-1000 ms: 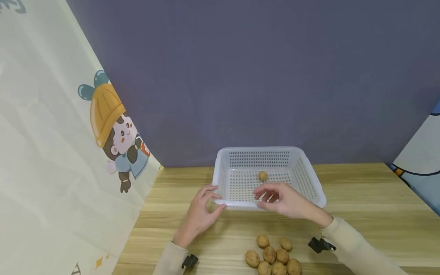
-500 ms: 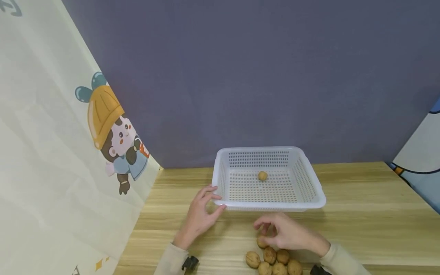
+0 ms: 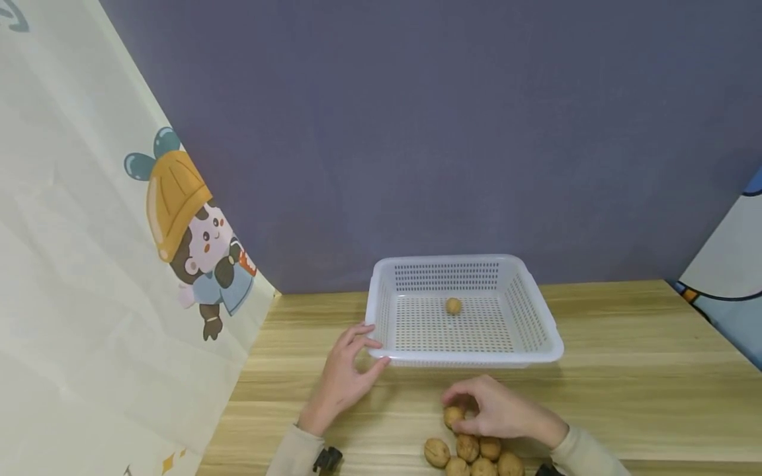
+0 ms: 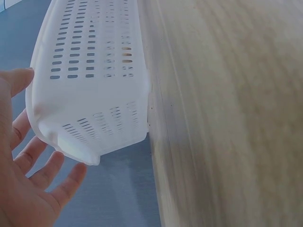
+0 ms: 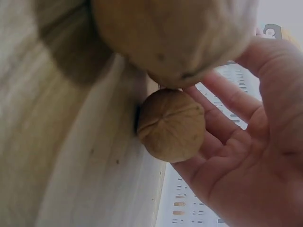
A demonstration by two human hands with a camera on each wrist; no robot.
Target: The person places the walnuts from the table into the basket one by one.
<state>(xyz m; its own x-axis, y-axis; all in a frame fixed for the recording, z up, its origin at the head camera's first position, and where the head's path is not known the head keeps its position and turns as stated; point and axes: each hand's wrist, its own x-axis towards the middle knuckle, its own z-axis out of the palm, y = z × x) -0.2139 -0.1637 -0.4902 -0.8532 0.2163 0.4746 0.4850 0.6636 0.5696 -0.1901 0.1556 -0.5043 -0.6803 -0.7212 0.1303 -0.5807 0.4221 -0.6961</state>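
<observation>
A white plastic basket [image 3: 464, 357] with slotted walls stands on the wooden table, with one walnut [image 3: 454, 306] on its floor. My left hand [image 3: 342, 380] holds its near left corner, thumb at the front rim and fingers at the left side; the left wrist view shows the fingertips along the basket's rim [image 4: 35, 106]. My right hand [image 3: 497, 410] is low over the table in front of the basket, thumb and forefinger around a walnut [image 3: 453, 416] at the far edge of a group. In the right wrist view, another walnut [image 5: 171, 125] lies beside the palm.
Several more walnuts [image 3: 467, 448] lie close together at the near table edge, below my right hand. A dark blue-grey panel [image 3: 452, 132] rises behind the basket. A pale sheet with a cartoon figure [image 3: 202, 244] borders the table's left side.
My right hand has come back from over the basket's front rim down to the walnuts, and its thumb and forefinger have closed around one. The left hand stays at the basket corner.
</observation>
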